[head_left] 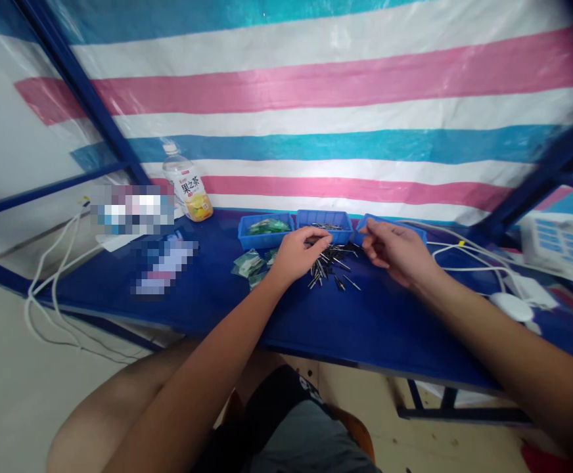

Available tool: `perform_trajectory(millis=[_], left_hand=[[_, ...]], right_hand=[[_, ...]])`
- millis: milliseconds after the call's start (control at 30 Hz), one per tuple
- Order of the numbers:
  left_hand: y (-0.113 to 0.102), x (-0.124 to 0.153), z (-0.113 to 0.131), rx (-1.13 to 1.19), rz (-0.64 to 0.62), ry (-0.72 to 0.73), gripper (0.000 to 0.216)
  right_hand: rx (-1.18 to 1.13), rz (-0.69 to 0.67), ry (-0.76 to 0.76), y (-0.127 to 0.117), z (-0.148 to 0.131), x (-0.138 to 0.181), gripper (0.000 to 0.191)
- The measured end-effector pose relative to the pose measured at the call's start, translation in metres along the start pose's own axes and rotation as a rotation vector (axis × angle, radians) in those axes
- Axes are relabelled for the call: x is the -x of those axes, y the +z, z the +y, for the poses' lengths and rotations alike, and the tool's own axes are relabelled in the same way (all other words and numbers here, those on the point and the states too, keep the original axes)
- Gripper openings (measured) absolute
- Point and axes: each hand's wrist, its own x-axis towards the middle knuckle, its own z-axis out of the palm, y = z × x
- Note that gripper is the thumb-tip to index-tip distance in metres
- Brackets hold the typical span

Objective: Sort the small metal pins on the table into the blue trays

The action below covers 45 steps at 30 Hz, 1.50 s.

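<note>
A pile of several small dark metal pins point(333, 266) lies on the blue table point(355, 322). My left hand point(296, 253) rests at the pile's left edge, fingers curled in a pinch over the pins. My right hand point(395, 253) hovers just right of the pile, fingertips pinched together near the edge of a blue tray point(417, 231); whatever they hold is too small to name. Two more blue trays stand behind: the middle tray point(324, 223) holds pins, the left tray point(265, 231) holds green packets.
Loose green packets point(250, 264) lie left of the pile. A juice bottle point(188, 185) stands at the back left. White cables point(468, 257) and a white device point(513, 305) lie at the right. Blue frame bars and a striped tarp stand behind. My knees are under the front edge.
</note>
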Motion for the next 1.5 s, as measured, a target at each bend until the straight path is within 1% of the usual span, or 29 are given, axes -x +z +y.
perform_trajectory(millis=[33, 133, 200, 233, 300, 367, 433, 500, 600, 667, 733, 800, 833, 867, 967, 1100, 1167, 1300, 1400, 1433, 1500], left_hand=[[0.0, 0.0, 0.0, 0.0, 0.001, 0.001, 0.015], [0.0, 0.0, 0.0, -0.003, 0.004, 0.007, 0.016], [-0.001, 0.0, 0.0, -0.008, 0.006, 0.007, 0.016], [-0.001, 0.0, 0.0, -0.01, 0.007, 0.006, 0.016], [-0.001, 0.0, 0.0, -0.015, 0.003, 0.003, 0.015], [-0.002, 0.0, 0.001, -0.023, -0.003, 0.004, 0.015], [-0.002, 0.001, 0.001, -0.033, -0.006, 0.006, 0.015], [-0.002, 0.001, 0.002, -0.038, -0.005, 0.006, 0.015], [-0.002, 0.001, 0.002, -0.043, -0.01, 0.003, 0.016], [-0.002, 0.001, 0.002, -0.051, -0.012, 0.004, 0.016], [-0.002, 0.001, 0.001, -0.057, -0.014, 0.006, 0.016], [-0.002, 0.001, 0.0, -0.059, -0.018, 0.011, 0.015], [-0.002, 0.001, 0.0, -0.061, -0.018, 0.012, 0.015], [-0.002, 0.0, 0.0, -0.061, -0.018, 0.013, 0.015], [-0.002, 0.0, -0.001, -0.067, -0.017, 0.016, 0.016], [-0.001, 0.0, -0.002, -0.077, -0.021, 0.024, 0.017], [-0.001, 0.0, -0.003, -0.077, -0.022, 0.028, 0.018], [-0.001, -0.001, -0.005, -0.076, -0.027, 0.037, 0.018], [-0.001, -0.001, -0.006, -0.073, -0.028, 0.041, 0.018], [-0.002, -0.001, -0.005, -0.071, -0.028, 0.041, 0.017], [-0.002, -0.001, -0.004, -0.068, -0.026, 0.036, 0.016]], right_hand=[[0.083, -0.045, -0.023, -0.002, -0.005, 0.002, 0.043], [0.481, -0.282, -0.087, -0.014, -0.019, 0.003, 0.043], [0.621, -0.348, -0.08, -0.029, -0.027, 0.002, 0.041], [0.663, -0.381, -0.055, -0.037, -0.031, 0.0, 0.042], [0.749, -0.474, 0.052, -0.057, -0.035, -0.003, 0.042], [0.848, -0.54, 0.146, -0.078, -0.038, -0.005, 0.04], [0.88, -0.577, 0.166, -0.096, -0.04, -0.004, 0.034], [0.866, -0.624, 0.187, -0.109, -0.042, 0.0, 0.029], [0.905, -0.662, 0.329, -0.113, -0.038, 0.007, 0.034], [0.948, -0.673, 0.354, -0.11, -0.03, 0.009, 0.039], [0.956, -0.623, 0.316, -0.104, -0.02, 0.01, 0.048], [0.898, -0.602, 0.244, -0.094, -0.01, 0.01, 0.043], [0.862, -0.605, 0.238, -0.088, -0.007, 0.01, 0.039], [0.819, -0.637, 0.247, -0.081, -0.005, 0.01, 0.035], [0.711, -0.727, 0.255, -0.06, -0.004, 0.009, 0.033], [0.614, -0.699, 0.214, -0.037, 0.0, 0.004, 0.035], [0.591, -0.69, 0.18, -0.03, 0.004, 0.002, 0.032], [0.605, -0.691, 0.029, -0.016, 0.013, -0.003, 0.022], [0.699, -0.719, -0.117, -0.005, 0.015, -0.005, 0.017], [0.753, -0.72, -0.198, -0.001, 0.016, -0.005, 0.015], [0.88, -0.702, -0.426, 0.005, 0.017, -0.005, 0.013]])
